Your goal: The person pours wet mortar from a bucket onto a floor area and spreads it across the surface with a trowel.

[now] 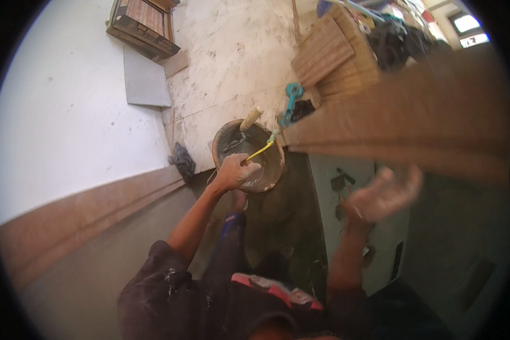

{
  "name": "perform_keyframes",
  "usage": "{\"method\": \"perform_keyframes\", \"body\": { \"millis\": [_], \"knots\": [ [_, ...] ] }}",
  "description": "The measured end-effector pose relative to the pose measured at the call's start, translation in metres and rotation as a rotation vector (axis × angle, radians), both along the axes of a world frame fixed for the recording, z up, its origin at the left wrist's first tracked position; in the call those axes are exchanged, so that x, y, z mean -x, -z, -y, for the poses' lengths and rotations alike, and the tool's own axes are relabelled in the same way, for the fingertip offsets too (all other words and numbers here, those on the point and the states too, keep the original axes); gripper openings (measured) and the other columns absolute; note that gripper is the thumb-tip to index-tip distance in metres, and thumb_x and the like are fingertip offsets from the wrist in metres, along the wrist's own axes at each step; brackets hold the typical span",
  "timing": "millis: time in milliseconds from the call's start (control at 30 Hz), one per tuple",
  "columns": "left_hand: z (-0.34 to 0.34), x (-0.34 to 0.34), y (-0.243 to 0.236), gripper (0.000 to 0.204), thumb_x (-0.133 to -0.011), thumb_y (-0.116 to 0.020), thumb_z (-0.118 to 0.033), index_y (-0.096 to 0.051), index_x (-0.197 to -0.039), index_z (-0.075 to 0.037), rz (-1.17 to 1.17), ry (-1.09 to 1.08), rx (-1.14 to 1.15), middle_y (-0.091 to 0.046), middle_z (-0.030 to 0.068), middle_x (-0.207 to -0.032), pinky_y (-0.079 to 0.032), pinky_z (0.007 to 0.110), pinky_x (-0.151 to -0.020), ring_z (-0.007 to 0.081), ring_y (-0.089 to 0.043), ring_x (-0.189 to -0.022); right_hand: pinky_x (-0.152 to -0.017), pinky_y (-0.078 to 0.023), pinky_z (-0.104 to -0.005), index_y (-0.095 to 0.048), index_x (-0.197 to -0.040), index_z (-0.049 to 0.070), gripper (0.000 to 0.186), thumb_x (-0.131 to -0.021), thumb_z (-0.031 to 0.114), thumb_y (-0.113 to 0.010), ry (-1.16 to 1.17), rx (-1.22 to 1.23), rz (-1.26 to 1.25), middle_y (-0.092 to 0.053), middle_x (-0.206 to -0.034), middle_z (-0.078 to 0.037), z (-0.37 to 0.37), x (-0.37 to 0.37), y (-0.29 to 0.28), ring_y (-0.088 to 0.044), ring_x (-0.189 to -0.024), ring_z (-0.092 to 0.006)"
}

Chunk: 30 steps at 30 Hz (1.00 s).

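My left hand [237, 171] is closed around the thin yellow handle [260, 152] of a round bucket, above its opening. The bucket [279, 170] has a dirty, mortar-smeared rim and grey matter inside. A trowel with a worn wooden grip [251, 119] leans in it, its grip sticking out over the far rim. My right hand [385, 195] is raised at the right, close to a brown wooden board, blurred by motion. Its palm shows, its fingers look apart, and I see nothing in it.
A turquoise tool [292, 105] lies beyond the bucket, by brown planks [326, 54]. The long brown wooden board [396, 122] crosses the right side. A grey tile [146, 79] leans on the white wall, near boxed tiles [144, 25]. A dark plastic bag [182, 161] lies left.
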<state>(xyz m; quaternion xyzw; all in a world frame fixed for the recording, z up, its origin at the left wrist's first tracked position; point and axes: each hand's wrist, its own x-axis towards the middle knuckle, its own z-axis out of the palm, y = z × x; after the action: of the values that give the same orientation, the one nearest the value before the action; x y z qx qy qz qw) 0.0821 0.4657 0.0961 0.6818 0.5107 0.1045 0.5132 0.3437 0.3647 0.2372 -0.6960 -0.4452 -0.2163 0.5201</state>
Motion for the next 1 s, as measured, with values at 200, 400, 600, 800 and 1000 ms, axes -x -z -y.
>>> {"method": "perform_keyframes", "body": {
  "millis": [200,400,600,800,1000],
  "knots": [
    [0.172,0.013,-0.068,0.033,-0.082,-0.067,-0.027,-0.059,-0.074,0.005,-0.073,0.174,-0.084,-0.05,0.0053,-0.062,-0.039,0.033,-0.055,0.0114,-0.046,-0.061,-0.099,-0.043,-0.044,-0.048,-0.129,0.002,0.049,-0.085,0.015,-0.064,-0.613,0.544,-0.459,-0.049,-0.128,-0.021,0.123,0.025,0.076,-0.051,-0.116,-0.0378],
    [0.229,0.015,-0.105,0.034,-0.083,-0.065,-0.026,-0.061,-0.073,0.006,-0.089,0.279,-0.133,-0.051,0.0086,-0.058,-0.04,0.034,-0.053,0.0129,-0.046,-0.056,-0.099,-0.043,-0.0428,-0.05,-0.129,0.006,0.055,-0.082,0.03,-0.066,-0.626,1.036,-0.21,-0.05,-0.129,-0.019,0.138,0.006,0.142,-0.051,-0.117,-0.0359],
    [0.261,0.006,-0.064,0.036,-0.082,-0.066,-0.029,-0.06,-0.072,0.006,-0.005,0.364,0.083,-0.053,0.012,-0.059,-0.042,0.036,-0.055,0.0153,-0.048,-0.057,-0.09,-0.048,-0.045,-0.057,-0.119,0.006,0.054,-0.079,0.041,-0.071,-0.489,1.568,-0.262,-0.062,-0.114,-0.018,0.176,-0.016,0.201,-0.059,-0.106,-0.0369],
    [0.293,-0.017,-0.07,0.028,-0.083,-0.069,-0.023,-0.064,-0.081,0.004,0.094,0.674,0.35,-0.057,0.0145,-0.064,-0.044,0.036,-0.059,0.0165,-0.054,-0.061,-0.086,-0.051,-0.045,-0.068,-0.101,0.0,0.049,-0.08,0.045,-0.068,-0.322,1.669,-0.533,-0.068,-0.102,-0.021,0.247,-0.004,0.145,-0.064,-0.102,-0.0374],
    [0.35,-0.04,-0.034,0.033,-0.08,-0.071,-0.027,-0.061,-0.082,0.005,0.262,0.903,0.215,-0.059,0.0211,-0.068,-0.046,0.042,-0.061,0.0359,-0.057,-0.062,-0.079,-0.052,-0.0431,-0.07,-0.096,0.004,0.052,-0.08,0.053,-0.065,-0.092,1.448,-0.58,-0.068,-0.094,-0.019,0.346,-0.016,0.079,-0.065,-0.089,-0.0355]
  ]
}}
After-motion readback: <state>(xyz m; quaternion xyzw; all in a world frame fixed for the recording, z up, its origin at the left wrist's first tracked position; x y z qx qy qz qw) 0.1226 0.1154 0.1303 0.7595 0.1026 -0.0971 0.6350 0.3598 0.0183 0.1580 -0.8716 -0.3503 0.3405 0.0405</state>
